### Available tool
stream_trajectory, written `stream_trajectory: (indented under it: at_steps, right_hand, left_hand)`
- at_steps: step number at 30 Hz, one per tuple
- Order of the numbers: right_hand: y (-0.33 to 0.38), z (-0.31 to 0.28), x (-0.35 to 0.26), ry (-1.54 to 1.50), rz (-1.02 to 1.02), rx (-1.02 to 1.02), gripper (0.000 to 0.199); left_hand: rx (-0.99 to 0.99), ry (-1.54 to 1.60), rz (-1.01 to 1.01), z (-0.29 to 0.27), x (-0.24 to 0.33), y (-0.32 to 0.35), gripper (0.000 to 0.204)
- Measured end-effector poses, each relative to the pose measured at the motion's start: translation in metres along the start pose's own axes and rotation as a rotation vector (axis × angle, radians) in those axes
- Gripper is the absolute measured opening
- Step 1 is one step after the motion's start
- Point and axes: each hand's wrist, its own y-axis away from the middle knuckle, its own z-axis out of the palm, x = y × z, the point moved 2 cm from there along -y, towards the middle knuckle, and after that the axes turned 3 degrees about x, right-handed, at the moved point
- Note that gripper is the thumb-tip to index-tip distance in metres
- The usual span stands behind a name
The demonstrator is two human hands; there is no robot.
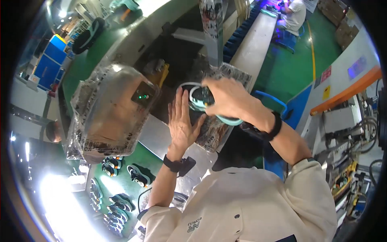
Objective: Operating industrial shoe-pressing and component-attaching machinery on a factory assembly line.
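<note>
A dark shoe with a white and mint sole [198, 98] is on a plastic-wrapped work surface [211, 135], under a vertical plastic-wrapped post. From the right, my right hand [229, 97] curves over the shoe, thumb and fingers gripping it. Part of the shoe is hidden beneath that hand, and a mint edge shows below my wrist. My left hand [182, 126] is held flat just left of the shoe, fingers stretched out and thumb apart, with nothing in it. Whether its fingertips touch the shoe I cannot tell.
A plastic-wrapped machine housing [115, 117] with green lights stands at the left. The wrapped post [212, 32] rises just beyond my hands. Several shoes [138, 175] are on the green floor at lower left. An orange bar [346, 90] juts from machinery at right. Another person [295, 18] sits far off.
</note>
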Motion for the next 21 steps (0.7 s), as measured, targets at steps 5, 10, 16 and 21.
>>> stream_trajectory:
  at_steps: [5, 10, 16, 21]
  right_hand:
    - [-0.006, 0.028, -0.003, -0.032, -0.045, 0.15, 0.055]
    - [-0.013, 0.031, 0.003, 0.037, -0.035, 0.324, 0.048]
    - [0.011, 0.03, 0.001, -0.051, 0.007, 0.428, 0.051]
    - [0.071, 0.036, 0.027, -0.398, -0.231, 0.982, 0.055]
  left_hand:
    - [0.097, 0.049, -0.001, -0.001, -0.014, 0.003, 0.089]
    - [0.149, 0.098, -0.033, 0.003, -0.012, 0.001, 0.083]
    - [0.136, 0.229, -0.045, 0.009, -0.015, 0.01, 0.07]
    - [-0.047, 0.754, -0.195, -0.007, 0.031, 0.018, 0.062]
